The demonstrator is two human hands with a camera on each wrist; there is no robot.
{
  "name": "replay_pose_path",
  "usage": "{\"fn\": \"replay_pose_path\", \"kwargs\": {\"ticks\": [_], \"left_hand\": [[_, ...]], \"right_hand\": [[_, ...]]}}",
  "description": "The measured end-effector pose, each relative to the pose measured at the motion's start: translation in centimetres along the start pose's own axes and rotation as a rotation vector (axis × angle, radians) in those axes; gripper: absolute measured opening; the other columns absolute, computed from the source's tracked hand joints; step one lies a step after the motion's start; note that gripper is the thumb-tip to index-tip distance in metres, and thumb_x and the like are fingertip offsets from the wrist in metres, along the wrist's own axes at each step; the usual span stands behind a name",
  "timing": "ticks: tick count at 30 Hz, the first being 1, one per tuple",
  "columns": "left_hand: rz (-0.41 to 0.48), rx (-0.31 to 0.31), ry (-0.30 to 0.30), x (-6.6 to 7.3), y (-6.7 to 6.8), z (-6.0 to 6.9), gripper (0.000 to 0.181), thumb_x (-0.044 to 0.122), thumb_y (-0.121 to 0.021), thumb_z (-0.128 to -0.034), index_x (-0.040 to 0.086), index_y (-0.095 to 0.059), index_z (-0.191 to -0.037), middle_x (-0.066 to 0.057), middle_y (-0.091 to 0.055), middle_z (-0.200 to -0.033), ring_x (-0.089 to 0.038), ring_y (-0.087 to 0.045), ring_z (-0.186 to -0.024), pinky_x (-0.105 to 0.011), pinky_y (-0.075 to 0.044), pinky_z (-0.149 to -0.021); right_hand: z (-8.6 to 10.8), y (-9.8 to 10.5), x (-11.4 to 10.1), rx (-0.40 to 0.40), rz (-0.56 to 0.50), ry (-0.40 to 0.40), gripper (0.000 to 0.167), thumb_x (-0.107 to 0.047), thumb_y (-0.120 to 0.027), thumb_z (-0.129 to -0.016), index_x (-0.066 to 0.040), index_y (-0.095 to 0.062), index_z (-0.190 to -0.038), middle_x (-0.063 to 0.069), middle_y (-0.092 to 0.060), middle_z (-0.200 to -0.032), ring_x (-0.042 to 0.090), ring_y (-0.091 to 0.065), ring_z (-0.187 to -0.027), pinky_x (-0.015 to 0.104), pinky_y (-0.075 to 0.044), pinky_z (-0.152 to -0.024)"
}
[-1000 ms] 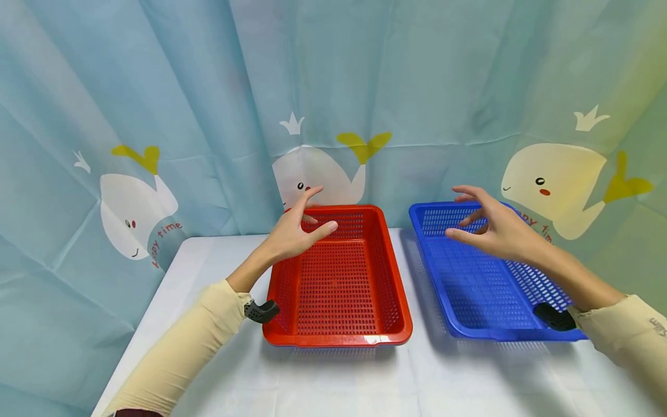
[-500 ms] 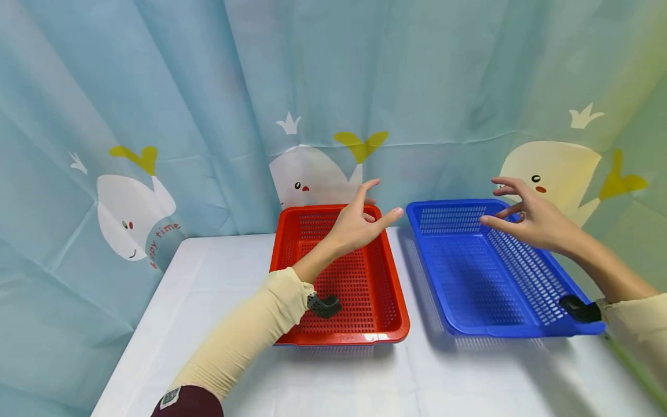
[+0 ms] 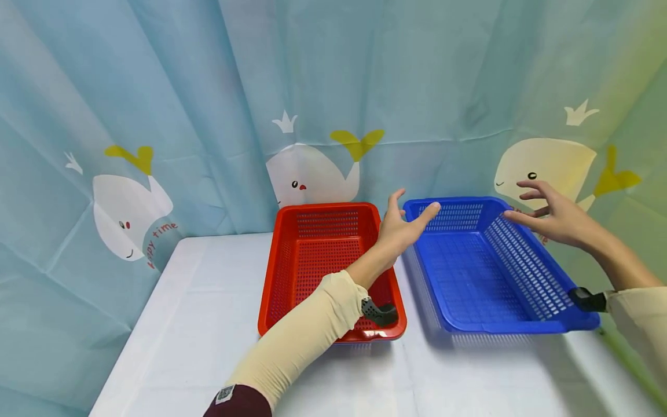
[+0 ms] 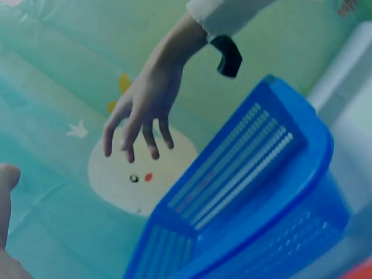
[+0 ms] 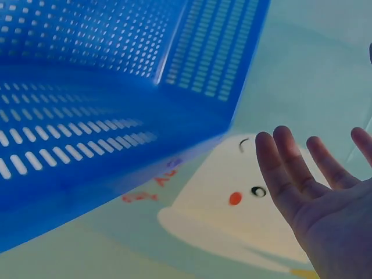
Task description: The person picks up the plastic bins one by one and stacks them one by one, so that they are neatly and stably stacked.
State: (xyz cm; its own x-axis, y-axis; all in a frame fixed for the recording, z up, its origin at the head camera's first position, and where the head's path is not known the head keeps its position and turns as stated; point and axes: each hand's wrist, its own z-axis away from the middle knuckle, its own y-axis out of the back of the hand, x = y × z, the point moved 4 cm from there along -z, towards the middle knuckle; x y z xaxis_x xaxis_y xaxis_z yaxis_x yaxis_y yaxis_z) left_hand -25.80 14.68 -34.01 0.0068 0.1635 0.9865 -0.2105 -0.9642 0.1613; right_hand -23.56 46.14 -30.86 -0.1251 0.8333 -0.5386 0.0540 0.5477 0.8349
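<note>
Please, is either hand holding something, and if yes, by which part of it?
Nothing is held: the bare left hand and the bare right hand are both empty, near the blue, rectangular, perforated plastic basket without gripping it.

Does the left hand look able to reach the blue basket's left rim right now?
Probably yes: the left hand is open near that side of the blue basket, with nothing visible in between; the right hand is by the opposite side.
</note>
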Motion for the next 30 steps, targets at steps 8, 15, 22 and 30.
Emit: {"fn": "replay_pose_path", "kwargs": {"ticks": [8, 15, 22, 30], "left_hand": [[0.127, 0.093, 0.125, -0.9, -2.8, 0.2, 0.071, 0.063, -0.071, -0.0883, 0.041, -0.041, -0.149, 0.0, -0.048, -0.152, -0.022, -0.049, -0.136, -0.051, -0.047, -0.107], [0.139, 0.116, 0.218, -2.3, -4.0, 0.3, 0.072, 0.058, -0.075, -0.0874, 0.037, -0.042, -0.149, -0.002, -0.047, -0.152, -0.022, -0.051, -0.132, -0.048, -0.047, -0.106], [0.177, 0.051, 0.343, -3.9, -4.5, 0.2, 0.069, 0.039, -0.08, -0.0896, 0.035, -0.043, -0.147, -0.008, -0.05, -0.145, -0.029, -0.06, -0.117, -0.062, -0.057, -0.086], [0.129, 0.018, 0.34, -4.8, -5.0, -0.1, 0.068, 0.014, -0.08, -0.0906, 0.031, -0.046, -0.147, -0.011, -0.057, -0.13, -0.026, -0.066, -0.098, -0.053, -0.062, -0.069]], "right_hand": [[0.0, -0.1, 2.4, -0.049, 0.027, -0.044, 0.082, -0.035, -0.066, -0.102, -0.001, -0.02, -0.16, 0.042, -0.035, -0.146, 0.067, -0.052, -0.115, 0.063, -0.057, -0.077], [0.6, -0.4, 5.1, -0.181, -0.069, -0.085, 0.077, -0.031, -0.061, -0.105, 0.002, -0.016, -0.158, 0.045, -0.035, -0.144, 0.056, -0.063, -0.105, 0.052, -0.061, -0.077], [1.3, -0.9, 7.7, -0.315, -0.196, -0.138, 0.068, -0.03, -0.053, -0.109, -0.006, -0.013, -0.158, 0.044, -0.025, -0.15, 0.059, -0.056, -0.115, 0.062, -0.057, -0.085], [1.9, -1.2, 9.8, -0.417, -0.302, -0.161, 0.059, -0.023, -0.052, -0.109, -0.016, -0.02, -0.159, 0.046, -0.02, -0.153, 0.056, -0.054, -0.121, 0.058, -0.058, -0.087]]}}
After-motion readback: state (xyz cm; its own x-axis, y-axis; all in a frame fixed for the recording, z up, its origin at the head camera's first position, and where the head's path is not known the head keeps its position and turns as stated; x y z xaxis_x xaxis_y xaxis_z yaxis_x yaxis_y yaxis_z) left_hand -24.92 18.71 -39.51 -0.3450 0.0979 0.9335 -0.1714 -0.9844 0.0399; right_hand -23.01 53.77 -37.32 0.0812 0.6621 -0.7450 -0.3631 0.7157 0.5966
